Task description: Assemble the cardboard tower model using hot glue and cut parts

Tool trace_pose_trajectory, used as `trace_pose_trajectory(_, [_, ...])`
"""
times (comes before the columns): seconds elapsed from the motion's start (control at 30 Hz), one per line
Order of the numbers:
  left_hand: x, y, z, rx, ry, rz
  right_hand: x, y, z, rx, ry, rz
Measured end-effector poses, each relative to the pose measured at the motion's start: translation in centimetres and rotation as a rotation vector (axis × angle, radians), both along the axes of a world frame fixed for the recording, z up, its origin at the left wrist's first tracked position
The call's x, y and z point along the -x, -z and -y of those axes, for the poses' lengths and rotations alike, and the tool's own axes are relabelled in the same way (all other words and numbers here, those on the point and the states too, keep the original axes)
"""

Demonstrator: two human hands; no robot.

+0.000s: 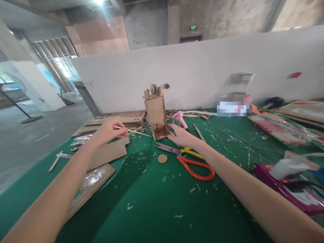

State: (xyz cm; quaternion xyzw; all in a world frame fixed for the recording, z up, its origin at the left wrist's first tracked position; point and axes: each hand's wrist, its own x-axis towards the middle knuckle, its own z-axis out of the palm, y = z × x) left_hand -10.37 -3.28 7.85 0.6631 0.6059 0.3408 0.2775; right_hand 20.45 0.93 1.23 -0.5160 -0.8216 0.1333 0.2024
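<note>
My left hand [112, 131] pinches a thin wooden stick [139, 132], whose tip points right toward the foot of a cardboard tower [155, 113]. The tower stands upright at the table's middle, with a small round cardboard wheel [153, 89] on top and an open box-like base. Beside that base, on its right, my right hand [181, 135] has its fingers apart, the tips close to or touching the edge. Below it lie orange-handled scissors [196, 168] and a yellow-handled tool [192, 152]. A cardboard disc [162, 158] rests in front of the tower.
A pink glue gun [180, 118] lies behind my right hand. Cut cardboard sheets [108, 153] cover the left side of the green table [157, 209]. To the right sit a purple power strip [291, 192] and plastic-wrapped material [280, 130]. A white partition [192, 74] stands behind.
</note>
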Motion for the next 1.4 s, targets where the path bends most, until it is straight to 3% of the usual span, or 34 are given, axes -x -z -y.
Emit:
trace_pose_trajectory(0.1, [1.7, 2.0, 0.5, 0.016, 0.036, 0.092, -0.1, 0.1, 0.0, -0.007, -0.007, 0.025])
trace_pose_trajectory(0.2, [2.7, 3.0, 0.7, 0.049, 0.121, 0.028, -0.2, 0.1, 0.0, 0.001, -0.023, 0.067])
trace_pose_trajectory(0.4, [2.6, 3.6, 0.9, 0.072, 0.263, -0.202, -0.3, 0.3, 0.0, 0.008, -0.035, 0.168])
trace_pose_trajectory(0.6, [2.4, 5.0, 0.4, 0.024, 0.309, -0.491, -0.5, 0.6, -0.1, -0.034, -0.022, 0.207])
trace_pose_trajectory(0.73, [1.7, 5.4, 0.6, 0.032, 0.339, -0.554, -1.3, -0.9, 0.1, -0.04, 0.001, 0.184])
trace_pose_trajectory(0.87, [0.3, 5.9, 0.5, -0.13, 0.312, -0.534, -2.6, -3.4, 0.2, 0.008, 0.196, 0.283])
trace_pose_trajectory(1.0, [-1.7, 6.3, -1.9, -0.273, 0.156, -0.295, -4.4, -5.1, 0.0, 0.098, 0.336, 0.444])
trace_pose_trajectory(1.1, [-3.5, 5.7, -5.0, -0.218, 0.019, 0.003, -5.1, -5.3, -0.2, 0.151, 0.338, 0.502])
trace_pose_trajectory(1.27, [-6.9, 4.5, -9.3, -0.202, 0.067, 0.206, -5.0, -5.1, -0.1, 0.222, 0.3, 0.562])
trace_pose_trajectory(1.4, [-8.0, 4.8, -10.5, -0.319, 0.165, 0.072, -5.8, -5.8, 0.3, 0.277, 0.33, 0.619])
